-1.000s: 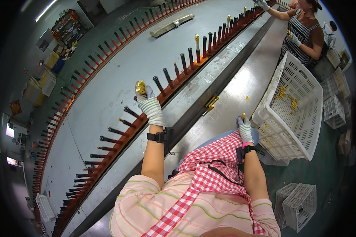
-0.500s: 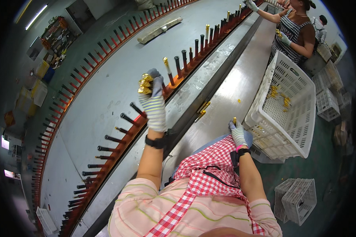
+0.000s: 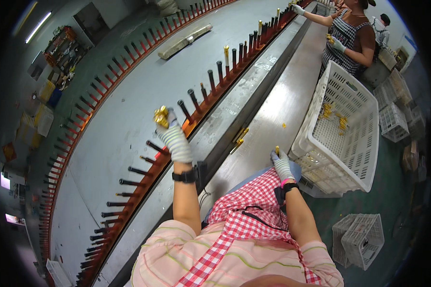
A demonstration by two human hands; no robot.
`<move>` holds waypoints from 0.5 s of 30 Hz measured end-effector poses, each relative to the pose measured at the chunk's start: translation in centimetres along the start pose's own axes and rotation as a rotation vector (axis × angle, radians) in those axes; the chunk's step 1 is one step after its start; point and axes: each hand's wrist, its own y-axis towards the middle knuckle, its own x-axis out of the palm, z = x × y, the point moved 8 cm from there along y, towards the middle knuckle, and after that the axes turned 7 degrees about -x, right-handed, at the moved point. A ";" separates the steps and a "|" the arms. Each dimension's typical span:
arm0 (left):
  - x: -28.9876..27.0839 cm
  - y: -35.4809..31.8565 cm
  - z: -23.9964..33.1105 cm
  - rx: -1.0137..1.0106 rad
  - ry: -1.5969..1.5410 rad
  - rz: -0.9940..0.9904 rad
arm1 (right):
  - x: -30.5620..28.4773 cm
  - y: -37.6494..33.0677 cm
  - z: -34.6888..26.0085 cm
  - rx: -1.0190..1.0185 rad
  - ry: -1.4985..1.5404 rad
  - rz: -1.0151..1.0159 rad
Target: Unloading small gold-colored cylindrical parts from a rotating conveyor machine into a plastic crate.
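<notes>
My left hand, in a striped knit glove, is closed around a bunch of shiny gold-coloured pieces beside the near row of upright posts. Dark-tipped posts stand to its right, others lean out below it. One post farther along carries a gold piece. Low by my lap, my gloved right hand pinches a single small gold piece, close to the white crate. Several slim gold pieces lie on the metal ledge between my hands.
Loose gold pieces lie inside the white crate. A curved line of posts rings the grey table, where a long wrapped bundle lies. A co-worker stands at the far right. Stacked crates sit on the floor.
My left hand has moved left and nearer with its bunch of gold pieces. The near posts have shifted away to the far right. My right hand still pinches its piece, little moved.
</notes>
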 end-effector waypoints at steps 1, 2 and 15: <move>-0.7 -0.4 0.6 -0.067 0.004 0.038 | 0.3 0.0 0.2 0.032 0.036 -0.006; -1.6 -0.9 1.0 -0.136 0.010 0.077 | 0.5 0.0 0.3 0.032 0.036 0.000; 3.4 -4.7 9.7 0.224 0.188 -0.437 | 1.0 0.8 -0.6 0.036 -0.205 -0.032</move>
